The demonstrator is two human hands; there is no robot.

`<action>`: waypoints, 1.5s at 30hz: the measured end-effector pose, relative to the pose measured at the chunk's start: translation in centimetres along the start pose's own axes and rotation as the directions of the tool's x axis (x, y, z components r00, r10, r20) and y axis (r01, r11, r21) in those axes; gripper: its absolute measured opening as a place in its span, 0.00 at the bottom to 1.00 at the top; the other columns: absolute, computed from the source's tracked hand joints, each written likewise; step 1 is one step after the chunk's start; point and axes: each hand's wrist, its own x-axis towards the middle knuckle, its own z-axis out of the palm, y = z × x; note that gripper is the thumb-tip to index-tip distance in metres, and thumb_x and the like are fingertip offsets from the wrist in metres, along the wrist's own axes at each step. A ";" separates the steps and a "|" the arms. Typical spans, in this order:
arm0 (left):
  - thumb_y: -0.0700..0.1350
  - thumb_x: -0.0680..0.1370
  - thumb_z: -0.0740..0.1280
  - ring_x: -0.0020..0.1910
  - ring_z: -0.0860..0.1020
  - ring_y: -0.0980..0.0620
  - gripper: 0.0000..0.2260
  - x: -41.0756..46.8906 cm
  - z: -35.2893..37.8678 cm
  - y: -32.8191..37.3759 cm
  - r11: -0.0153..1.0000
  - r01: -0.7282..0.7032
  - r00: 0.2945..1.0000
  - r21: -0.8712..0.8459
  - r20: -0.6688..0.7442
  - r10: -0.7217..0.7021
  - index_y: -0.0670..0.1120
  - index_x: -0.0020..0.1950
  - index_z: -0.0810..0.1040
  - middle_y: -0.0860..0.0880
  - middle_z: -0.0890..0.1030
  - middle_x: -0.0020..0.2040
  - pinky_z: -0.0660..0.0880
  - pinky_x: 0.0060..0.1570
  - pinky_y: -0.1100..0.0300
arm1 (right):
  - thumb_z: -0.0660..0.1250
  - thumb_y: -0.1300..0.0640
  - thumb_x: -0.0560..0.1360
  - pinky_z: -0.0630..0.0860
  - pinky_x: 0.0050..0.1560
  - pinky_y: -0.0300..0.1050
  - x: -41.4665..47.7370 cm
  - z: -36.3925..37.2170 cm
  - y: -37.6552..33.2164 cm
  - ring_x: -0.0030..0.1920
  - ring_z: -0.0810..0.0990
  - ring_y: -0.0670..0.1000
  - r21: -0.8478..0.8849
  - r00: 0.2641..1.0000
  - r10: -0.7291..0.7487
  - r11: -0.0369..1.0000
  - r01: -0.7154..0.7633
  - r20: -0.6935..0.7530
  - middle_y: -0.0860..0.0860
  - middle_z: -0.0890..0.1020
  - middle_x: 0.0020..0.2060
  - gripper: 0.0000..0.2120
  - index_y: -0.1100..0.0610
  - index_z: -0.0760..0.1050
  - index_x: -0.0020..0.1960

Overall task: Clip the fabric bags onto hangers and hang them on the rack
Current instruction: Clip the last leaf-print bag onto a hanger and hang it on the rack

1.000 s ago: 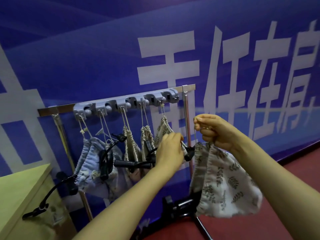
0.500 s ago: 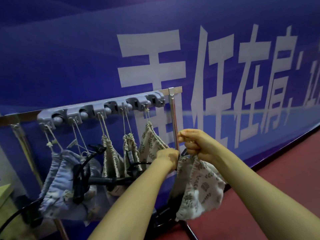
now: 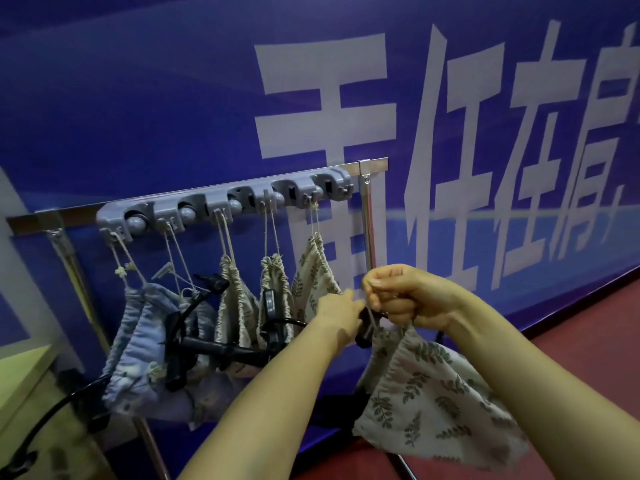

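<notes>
Two bare hands, left hand [image 3: 337,315] and right hand [image 3: 412,296], short-cut nail showing on the right fingers [image 3: 383,277], wrists bare just behind the fingers, left forearm [image 3: 277,393] and right forearm [image 3: 519,368] uncovered well back from the fingers, to frame edge

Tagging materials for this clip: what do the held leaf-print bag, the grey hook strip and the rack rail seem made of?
Leaf-print bag: soft woven cloth, matte, likely cotton; it drapes and gathers. Grey hook strip: probably moulded plastic, dull sheen, rounded forms. Rack rail: metal, polished; it shows bright reflections.
</notes>
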 end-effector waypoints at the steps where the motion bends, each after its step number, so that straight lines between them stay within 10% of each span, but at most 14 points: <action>1: 0.45 0.78 0.60 0.57 0.76 0.40 0.13 -0.3 0.5 -0.3 0.999 0.036 0.999 -0.041 -0.013 -0.036 0.46 0.62 0.71 0.43 0.74 0.60 0.75 0.54 0.49 | 0.64 0.58 0.76 0.59 0.19 0.29 -0.4 0.1 0.0 0.18 0.62 0.38 -0.008 0.997 0.012 1.000 -0.012 0.080 0.47 0.81 0.29 0.11 0.56 0.80 0.37; 7: 0.45 0.77 0.64 0.60 0.70 0.40 0.15 -2.3 0.7 -1.1 0.994 0.099 0.993 0.042 -0.065 -0.097 0.45 0.63 0.71 0.42 0.69 0.60 0.70 0.54 0.48 | 0.65 0.54 0.76 0.58 0.22 0.30 -3.0 0.1 0.0 0.20 0.61 0.39 -0.027 0.938 0.059 0.998 -0.053 0.343 0.43 0.79 0.26 0.09 0.57 0.80 0.41; 19: 0.43 0.74 0.58 0.66 0.66 0.45 0.20 -9.1 -2.6 -7.4 0.996 0.070 0.975 -0.052 0.217 -0.057 0.57 0.64 0.75 0.55 0.68 0.71 0.64 0.66 0.50 | 0.67 0.57 0.74 0.59 0.20 0.31 -4.7 1.8 0.1 0.19 0.61 0.40 -0.050 0.996 0.070 0.996 -0.073 -0.061 0.49 0.78 0.29 0.09 0.58 0.77 0.36; 32: 0.60 0.80 0.50 0.63 0.71 0.40 0.26 -7.7 -2.3 -5.3 0.950 0.252 0.963 -0.184 0.147 -0.227 0.43 0.62 0.76 0.39 0.74 0.64 0.66 0.62 0.49 | 0.62 0.59 0.78 0.57 0.27 0.40 6.3 1.8 -2.1 0.25 0.63 0.45 -0.274 0.861 -0.119 0.961 -0.024 -0.495 0.52 0.79 0.34 0.10 0.60 0.78 0.42; 38: 0.61 0.80 0.47 0.61 0.75 0.41 0.28 -3.2 -2.5 -7.4 0.909 0.335 0.940 -0.248 0.155 -0.304 0.43 0.62 0.76 0.41 0.77 0.63 0.71 0.59 0.50 | 0.63 0.65 0.77 0.70 0.34 0.31 9.9 0.7 -5.6 0.30 0.76 0.39 -0.666 0.859 -0.309 0.744 -0.048 -0.408 0.48 0.82 0.41 0.07 0.60 0.78 0.53; 42: 0.62 0.80 0.43 0.58 0.76 0.41 0.32 -1.0 -2.6 -8.6 0.890 0.316 0.948 -0.329 0.144 -0.283 0.41 0.56 0.78 0.40 0.79 0.58 0.71 0.57 0.50 | 0.60 0.67 0.78 0.75 0.53 0.42 11.4 -0.5 -7.9 0.48 0.80 0.48 -0.876 0.801 -0.514 0.482 -0.028 -0.308 0.50 0.80 0.45 0.08 0.59 0.74 0.53; 45: 0.62 0.80 0.42 0.57 0.76 0.41 0.33 -0.2 -1.9 -8.8 0.850 0.298 0.954 -0.435 0.123 -0.272 0.41 0.55 0.77 0.40 0.78 0.58 0.71 0.60 0.50 | 0.59 0.69 0.77 0.75 0.47 0.40 12.6 -1.4 -9.1 0.46 0.79 0.51 -0.897 0.723 -0.609 0.442 -0.032 -0.326 0.52 0.80 0.45 0.09 0.58 0.73 0.50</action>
